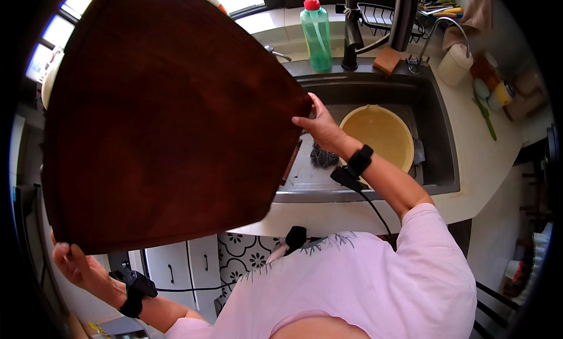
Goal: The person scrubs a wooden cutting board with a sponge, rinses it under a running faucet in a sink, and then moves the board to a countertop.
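A large reddish-brown, leather-looking panel [176,119] is raised in front of me and fills most of the left side. A seam runs along its borders. My left hand [79,264] grips its lower left corner, fingers partly behind it. At the right corner, my right hand [323,123] pinches the edge with the thumb in front. The panel hides the left part of the counter. Below my right hand, a dark scouring pad [323,155] lies in the sink [440,163], close to a yellow plastic basin [376,134].
A green pump bottle [316,42], a black faucet [350,48] and an orange-brown sponge [387,61] stand along the sink's back edge. At right are a slim chrome tap [415,62], a white canister [454,66] and a green-handled utensil [486,117] on the counter [484,172].
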A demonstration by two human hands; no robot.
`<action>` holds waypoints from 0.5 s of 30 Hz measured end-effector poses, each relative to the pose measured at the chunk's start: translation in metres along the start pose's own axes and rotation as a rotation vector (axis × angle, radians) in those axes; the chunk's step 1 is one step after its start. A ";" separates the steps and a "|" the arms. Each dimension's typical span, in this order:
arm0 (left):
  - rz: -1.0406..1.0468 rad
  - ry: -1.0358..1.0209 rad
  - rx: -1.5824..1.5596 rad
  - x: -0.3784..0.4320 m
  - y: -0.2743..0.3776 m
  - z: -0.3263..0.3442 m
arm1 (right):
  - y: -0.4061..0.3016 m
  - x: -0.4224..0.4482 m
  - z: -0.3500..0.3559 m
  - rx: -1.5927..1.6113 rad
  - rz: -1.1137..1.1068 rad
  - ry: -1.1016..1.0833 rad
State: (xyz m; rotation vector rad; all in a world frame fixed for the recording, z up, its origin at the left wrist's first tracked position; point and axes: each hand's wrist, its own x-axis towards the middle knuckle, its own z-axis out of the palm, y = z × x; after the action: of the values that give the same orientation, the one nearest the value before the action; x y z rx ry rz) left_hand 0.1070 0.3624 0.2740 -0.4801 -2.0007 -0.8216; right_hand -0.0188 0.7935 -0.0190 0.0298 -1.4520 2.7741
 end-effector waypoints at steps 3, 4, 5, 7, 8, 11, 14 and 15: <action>0.011 0.023 0.029 -0.001 0.007 -0.005 | -0.001 -0.011 0.006 -0.001 -0.029 0.045; -0.012 0.046 0.013 -0.003 0.003 -0.007 | 0.000 -0.012 0.006 -0.001 -0.038 0.069; -0.029 0.050 0.004 -0.006 0.000 -0.008 | 0.001 -0.014 0.005 -0.014 -0.057 0.066; -0.059 0.062 -0.009 -0.010 -0.006 -0.010 | 0.003 -0.017 0.004 -0.037 -0.096 0.052; -0.075 0.093 -0.010 -0.013 -0.006 -0.005 | 0.002 -0.019 0.004 -0.057 -0.105 0.053; -0.102 0.091 0.004 -0.018 -0.024 -0.018 | -0.007 -0.030 0.012 -0.086 -0.088 0.094; -0.127 0.125 -0.079 -0.016 -0.020 -0.007 | -0.008 -0.039 0.017 -0.158 -0.052 0.118; -0.118 0.136 -0.086 -0.014 -0.020 -0.004 | -0.008 -0.042 0.020 -0.162 -0.035 0.127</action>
State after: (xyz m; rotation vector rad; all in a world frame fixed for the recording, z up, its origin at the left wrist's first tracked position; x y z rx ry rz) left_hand 0.1048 0.3450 0.2564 -0.3480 -1.8880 -0.9904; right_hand 0.0237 0.7817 -0.0022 -0.1183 -1.6211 2.5696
